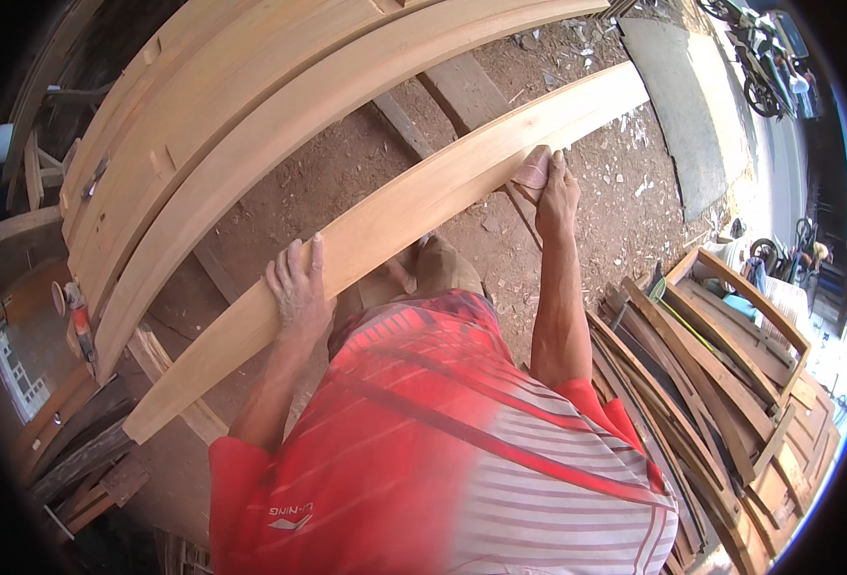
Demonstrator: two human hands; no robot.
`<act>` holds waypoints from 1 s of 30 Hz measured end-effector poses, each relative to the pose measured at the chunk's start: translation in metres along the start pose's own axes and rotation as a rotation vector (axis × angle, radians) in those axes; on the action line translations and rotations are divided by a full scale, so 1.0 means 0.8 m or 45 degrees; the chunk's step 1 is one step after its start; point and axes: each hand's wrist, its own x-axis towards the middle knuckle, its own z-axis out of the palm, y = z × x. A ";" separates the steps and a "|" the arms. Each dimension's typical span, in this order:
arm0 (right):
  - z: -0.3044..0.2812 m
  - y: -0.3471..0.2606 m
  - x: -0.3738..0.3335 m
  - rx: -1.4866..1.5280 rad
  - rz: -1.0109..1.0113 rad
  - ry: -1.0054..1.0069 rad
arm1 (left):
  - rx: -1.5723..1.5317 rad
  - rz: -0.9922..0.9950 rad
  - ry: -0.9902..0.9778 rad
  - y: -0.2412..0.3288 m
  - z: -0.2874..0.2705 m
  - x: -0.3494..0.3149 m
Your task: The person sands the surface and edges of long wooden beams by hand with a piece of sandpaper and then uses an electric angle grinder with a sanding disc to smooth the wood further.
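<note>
left hand: (pixel 299 292) partly open, fingers a little spread across the face of the board (pixel 423 206) to its far edge; grasping it toward the lower-left end.
right hand: (pixel 557 201) closed, thumb and fingers pinching a pinkish pad (pixel 533 170); pad against the board's near edge.
board: long, pale, tapered; slants from lower left to upper right in front of the red shirt (pixel 395 431), over the dirt floor (pixel 625 192).
curved boards: (pixel 213 105) upper left.
wood pile: (pixel 701 383) right side.
</note>
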 end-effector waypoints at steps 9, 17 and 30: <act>0.064 -0.073 -0.009 0.042 0.243 -0.870 | -0.107 -0.064 -0.217 0.006 -0.020 0.000; 0.110 -0.101 -0.018 -0.066 0.243 -1.335 | -0.335 -0.117 -0.577 -0.020 -0.074 0.037; 0.148 -0.112 0.009 -0.133 0.317 -1.424 | -0.712 -0.311 -0.752 -0.081 -0.092 0.063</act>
